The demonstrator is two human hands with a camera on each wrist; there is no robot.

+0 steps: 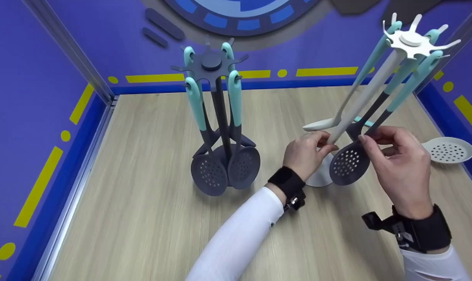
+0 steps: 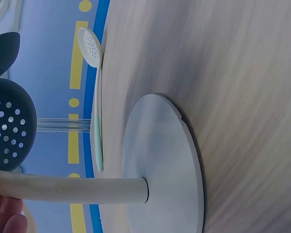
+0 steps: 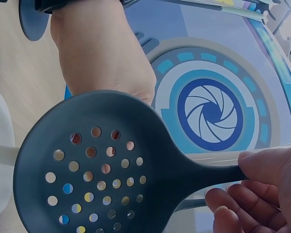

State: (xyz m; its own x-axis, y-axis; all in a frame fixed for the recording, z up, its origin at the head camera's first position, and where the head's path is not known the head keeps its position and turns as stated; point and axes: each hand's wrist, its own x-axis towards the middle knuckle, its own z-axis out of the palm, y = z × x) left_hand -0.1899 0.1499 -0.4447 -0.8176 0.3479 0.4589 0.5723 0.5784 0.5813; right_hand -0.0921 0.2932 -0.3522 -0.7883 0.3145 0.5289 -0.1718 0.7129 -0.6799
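Note:
My left hand (image 1: 305,151) grips the pole of a white utensil stand (image 1: 366,93), low down, above its round base (image 2: 160,155). My right hand (image 1: 405,168) pinches the neck of a dark skimmer (image 1: 347,166) with a teal handle, thumb on top in the right wrist view. The handle's top is at one of the stand's white hooks. Behind it, another dark utensil (image 1: 376,103) with a teal handle hangs from the stand, its head partly hidden. A white-headed utensil (image 1: 322,124) hangs on the stand's left side.
A dark stand (image 1: 211,64) to the left carries several dark utensils with teal handles, including a skimmer (image 1: 208,175). On the wooden table (image 1: 142,218), a white skimmer (image 1: 450,151) lies at the right. Blue panels (image 1: 267,58) with yellow marks border the table.

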